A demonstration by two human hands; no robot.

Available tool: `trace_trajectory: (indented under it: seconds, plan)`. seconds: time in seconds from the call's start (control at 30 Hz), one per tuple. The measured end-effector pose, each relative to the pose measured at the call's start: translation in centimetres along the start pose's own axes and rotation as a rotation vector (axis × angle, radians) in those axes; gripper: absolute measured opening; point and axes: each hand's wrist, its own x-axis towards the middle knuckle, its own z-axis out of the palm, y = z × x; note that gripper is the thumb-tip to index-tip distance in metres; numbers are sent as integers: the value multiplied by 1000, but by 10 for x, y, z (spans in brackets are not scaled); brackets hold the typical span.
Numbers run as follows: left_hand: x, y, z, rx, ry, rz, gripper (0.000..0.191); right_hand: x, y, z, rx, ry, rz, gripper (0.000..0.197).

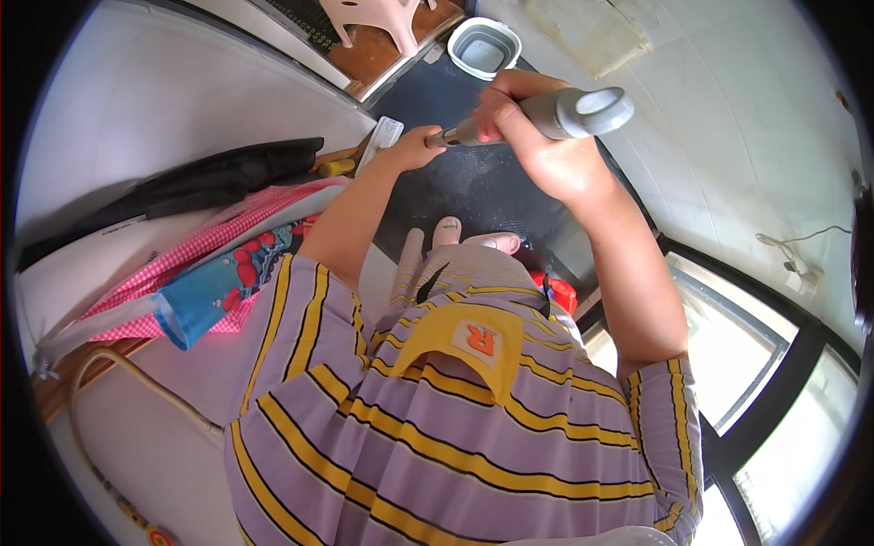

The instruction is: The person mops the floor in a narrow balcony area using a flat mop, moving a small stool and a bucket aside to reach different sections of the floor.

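Note:
My right hand is wrapped around the grey plastic grip of a metal cleaning-tool pole. The grip ends in a hanging eye pointing up and to the right. Further down, my left hand closes around the pole next to a short bare metal stretch. The pole's lower end is hidden behind my left hand and forearm. Just beyond that hand lies a flat white plastic piece; I cannot tell whether it is joined to the pole. Dark flooring spreads beneath my hands.
A grey-and-white basin stands ahead by the right wall, and a pink plastic stool at the upper left. Pink checked cloth and a black item hang left. A red object lies by my legs. Framed glass is right.

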Motion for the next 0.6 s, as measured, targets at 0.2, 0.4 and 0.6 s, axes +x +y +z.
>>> trace_trajectory:
  seconds: [0.2, 0.4, 0.6]
  plan:
    - [14, 39, 17, 46, -7, -46, 22, -7, -12, -24, 14, 15, 34, 20]
    - [40, 77, 63, -123, -12, 15, 29, -2, -48, -48, -124, 96, 109, 24]
    - [55, 124, 125, -371, -63, 80, 23, -5, -73, -48, -248, 132, 192, 25]
